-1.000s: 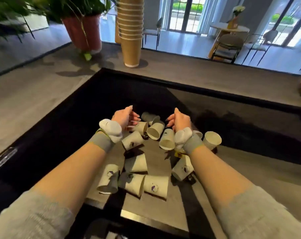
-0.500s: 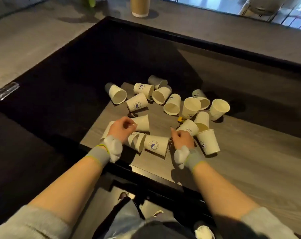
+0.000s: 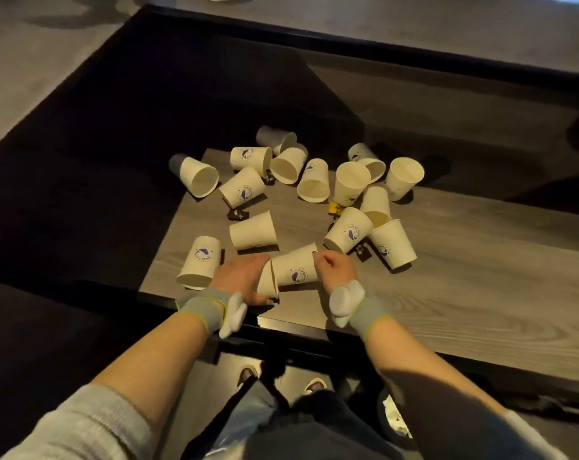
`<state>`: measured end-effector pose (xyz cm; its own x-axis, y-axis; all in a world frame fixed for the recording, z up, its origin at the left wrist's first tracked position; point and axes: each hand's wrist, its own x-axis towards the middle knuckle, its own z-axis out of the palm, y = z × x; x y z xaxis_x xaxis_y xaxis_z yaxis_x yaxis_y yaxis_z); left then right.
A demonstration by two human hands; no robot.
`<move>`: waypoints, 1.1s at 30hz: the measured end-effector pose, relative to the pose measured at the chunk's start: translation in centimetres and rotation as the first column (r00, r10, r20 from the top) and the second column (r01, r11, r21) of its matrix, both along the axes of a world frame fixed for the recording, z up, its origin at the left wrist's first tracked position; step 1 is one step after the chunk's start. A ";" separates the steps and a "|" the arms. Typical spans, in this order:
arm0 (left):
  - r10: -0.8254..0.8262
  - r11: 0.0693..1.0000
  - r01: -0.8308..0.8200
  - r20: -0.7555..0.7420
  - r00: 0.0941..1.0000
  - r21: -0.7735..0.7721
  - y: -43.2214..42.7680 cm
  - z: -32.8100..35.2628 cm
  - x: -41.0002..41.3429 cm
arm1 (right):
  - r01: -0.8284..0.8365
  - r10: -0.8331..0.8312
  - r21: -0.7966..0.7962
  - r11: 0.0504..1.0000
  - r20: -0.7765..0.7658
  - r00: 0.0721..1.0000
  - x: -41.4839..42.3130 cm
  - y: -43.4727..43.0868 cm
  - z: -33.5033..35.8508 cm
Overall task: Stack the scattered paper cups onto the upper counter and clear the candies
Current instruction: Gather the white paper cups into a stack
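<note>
**Paper cups [image 3: 313, 185] strewn over lower counter [image 3: 447, 293], both hands at six o'clock**

The cups lie mostly on their sides in a loose scatter on the wooden surface. The left hand [image 3: 241, 278] is at six o'clock of the scatter, fingers curled round a tipped cup [image 3: 266, 283] at the counter's near edge. That cup touches a logo cup [image 3: 294, 270] lying on its side between the two hands. The right hand [image 3: 335, 272], at the logo cup's three o'clock, has its fingers curled against the cup's end; whether it pinches the cup cannot be told.

A dark candy [image 3: 238, 214] lies at nine o'clock of the scatter's middle, and a yellow candy [image 3: 335, 209] at three o'clock. A second dark candy [image 3: 363, 253] lies at the right hand's one o'clock. The upper counter [image 3: 414, 31] runs across twelve o'clock, well apart from the cups. Grey wristbands [image 3: 202, 308] circle both wrists.
</note>
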<state>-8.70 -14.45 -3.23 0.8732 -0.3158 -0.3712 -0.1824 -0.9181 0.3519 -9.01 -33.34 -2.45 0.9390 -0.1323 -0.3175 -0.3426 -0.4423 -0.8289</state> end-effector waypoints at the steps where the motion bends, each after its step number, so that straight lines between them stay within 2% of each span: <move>1: 0.058 0.991 -0.061 -0.026 0.998 -0.121 -0.4 0.1 0.1 | 0.000 -0.001 0.020 1.000 0.051 0.999 -0.1 -0.2 0.4; 4: 0.202 0.871 -0.231 -0.114 0.973 -0.433 -1.7 0.5 0.6 | -0.053 0.055 -0.015 0.998 0.177 0.983 -0.3 -1.0 2.3; 7: 0.197 0.797 -0.243 -0.142 0.970 -0.553 -3.5 0.8 1.1 | -0.171 0.213 -0.178 0.969 0.248 0.945 -0.1 -1.2 3.1; 11: 0.169 0.676 -0.247 -0.180 0.969 -0.694 -4.8 -0.2 1.2 | -0.336 0.422 -0.330 0.882 0.239 0.875 0.1 -0.5 3.2; 15: 0.126 0.648 -0.220 -0.182 0.975 -0.729 -3.8 -1.6 0.4 | -0.425 0.515 -0.350 0.835 0.224 0.827 0.1 0.0 1.7; 19: 0.148 0.548 -0.306 -0.270 0.952 -0.779 -2.6 -2.0 -0.1 | -0.233 0.370 -0.420 0.877 0.280 0.886 -0.3 0.2 1.1; 22: 0.185 0.516 -0.378 -0.331 0.925 -0.769 -2.4 -1.3 -0.2 | -0.281 0.381 -0.390 0.877 0.206 0.902 -0.5 0.0 0.2; 25: 0.264 0.538 -0.388 -0.288 0.921 -0.748 -2.9 -0.9 0.0 | -0.321 0.405 -0.370 0.872 0.175 0.898 -0.5 0.0 -0.6; 30: 0.288 0.574 -0.365 -0.237 0.928 -0.733 -3.2 -0.6 0.0 | -0.332 0.415 -0.373 0.866 0.166 0.895 -0.4 -0.4 -0.7; 33: 0.412 0.523 -0.386 -0.171 0.895 -0.760 -2.8 1.1 0.0 | -0.276 0.362 -0.364 0.889 0.193 0.912 -0.3 -0.6 -0.5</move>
